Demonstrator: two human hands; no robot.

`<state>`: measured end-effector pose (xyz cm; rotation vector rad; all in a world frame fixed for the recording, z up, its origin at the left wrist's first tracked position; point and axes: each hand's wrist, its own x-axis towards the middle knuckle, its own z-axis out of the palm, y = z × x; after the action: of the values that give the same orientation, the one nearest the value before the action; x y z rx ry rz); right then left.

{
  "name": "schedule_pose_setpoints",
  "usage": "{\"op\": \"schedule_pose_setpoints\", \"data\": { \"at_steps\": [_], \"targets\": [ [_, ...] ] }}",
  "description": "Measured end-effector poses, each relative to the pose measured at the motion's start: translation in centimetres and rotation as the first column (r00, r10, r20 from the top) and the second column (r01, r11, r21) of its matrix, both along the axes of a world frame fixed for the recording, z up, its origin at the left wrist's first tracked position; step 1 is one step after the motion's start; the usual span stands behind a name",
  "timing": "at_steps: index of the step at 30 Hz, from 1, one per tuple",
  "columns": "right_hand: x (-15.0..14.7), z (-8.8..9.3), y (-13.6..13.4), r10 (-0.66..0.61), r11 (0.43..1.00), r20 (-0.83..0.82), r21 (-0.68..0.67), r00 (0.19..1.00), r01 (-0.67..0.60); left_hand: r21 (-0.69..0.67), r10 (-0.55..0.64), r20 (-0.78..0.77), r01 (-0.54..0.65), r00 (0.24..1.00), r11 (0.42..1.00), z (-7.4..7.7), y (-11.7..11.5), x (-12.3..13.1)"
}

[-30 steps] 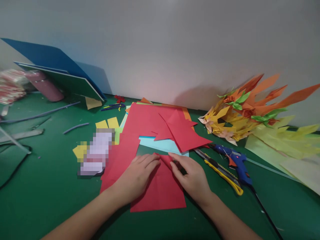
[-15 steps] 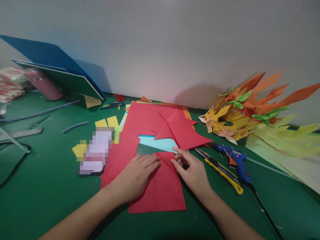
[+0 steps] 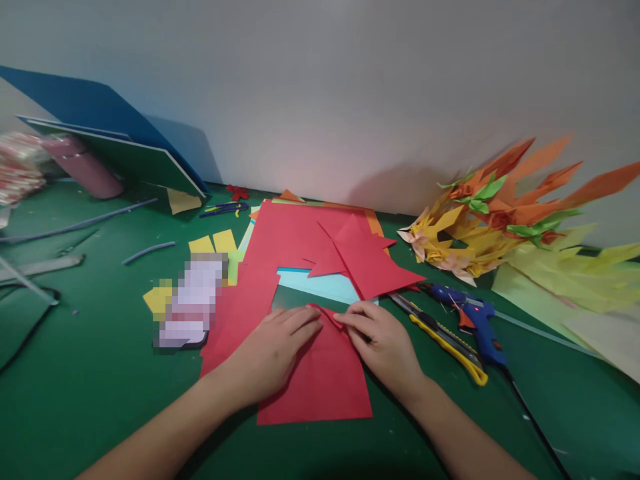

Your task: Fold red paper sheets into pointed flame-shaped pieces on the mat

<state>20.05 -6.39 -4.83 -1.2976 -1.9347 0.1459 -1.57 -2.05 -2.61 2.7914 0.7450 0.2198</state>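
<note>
While my left hand (image 3: pixel 273 353) lies over the red paper (image 3: pixel 317 393) toward the table's (image 3: pixel 125 373) near edge, its grip hidden, I have my right hand (image 3: pixel 385 340) pinching one far corner — turned over, both near corners yet unfolded.

I've got 1 cam, worn on the person's head, looking fwd & down from the near side. Green table (image 3: pixel 75 387) fills the lower pt of the view, pale wall (image 3: pixel 300 100) the far pt. L hand (image 3: pixel 273 353) & R hand (image 3: pixel 385 343) sit approx. ctr, fairly close to the lens. View's wide: L it takes in the blue board (image 3: pixel 90 107), R the paper flowers (image 3: pixel 500 219), both cut by the frame edge.
</note>
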Motion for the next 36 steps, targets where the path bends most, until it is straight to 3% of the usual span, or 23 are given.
{"op": "schedule_pose_setpoints", "data": {
  "at_steps": [22,36],
  "targets": [
    [0.34,0.77,-0.02,0.06,0.998,0.216,-0.036,0.974,-0.054,-0.001,0.032,0.003,-0.032,0.999,0.999,-0.21,-0.2,0.08],
    [0.4,0.47,-0.01,0.074,0.997,0.247,-0.056,0.966,-0.062,0.016,0.024,0.021,-0.025,0.999,1.0,-0.14,-0.41,0.33]
  ]
}}
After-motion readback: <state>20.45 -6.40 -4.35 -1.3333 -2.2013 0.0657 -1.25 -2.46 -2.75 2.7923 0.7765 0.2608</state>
